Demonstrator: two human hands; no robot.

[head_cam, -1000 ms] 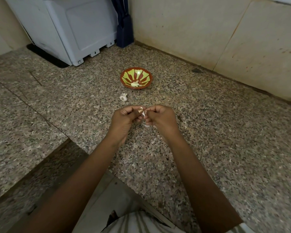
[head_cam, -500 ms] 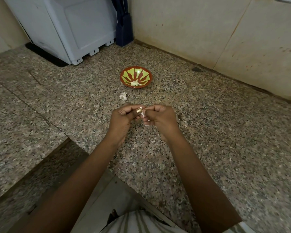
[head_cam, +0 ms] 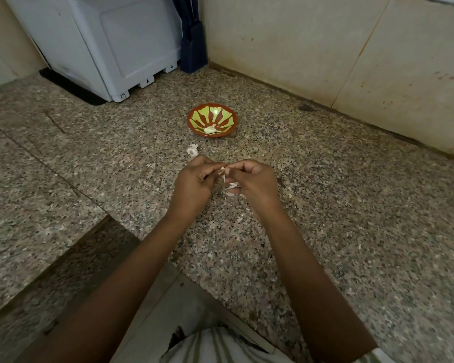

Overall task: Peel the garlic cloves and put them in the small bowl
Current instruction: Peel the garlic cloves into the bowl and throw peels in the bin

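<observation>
My left hand (head_cam: 192, 183) and my right hand (head_cam: 254, 180) meet over the granite counter, fingers curled. Between their fingertips they pinch a small garlic clove (head_cam: 222, 172). Loose papery skin (head_cam: 230, 191) hangs under my right hand's fingers. Beyond the hands stands the small bowl (head_cam: 211, 121), red-brown with green petal shapes, holding a few pale peeled cloves (head_cam: 210, 129) at its near side. A small white piece of garlic (head_cam: 193, 150) lies on the counter between the bowl and my left hand.
The granite counter (head_cam: 351, 218) meets a beige wall (head_cam: 299, 48) behind and to the right. A white appliance (head_cam: 102, 45) and a dark blue object (head_cam: 192, 35) stand at the back left corner. The counter edge drops off at the lower left.
Both hands stay together on the clove. More loose skin now shows beneath my right hand's fingers.
</observation>
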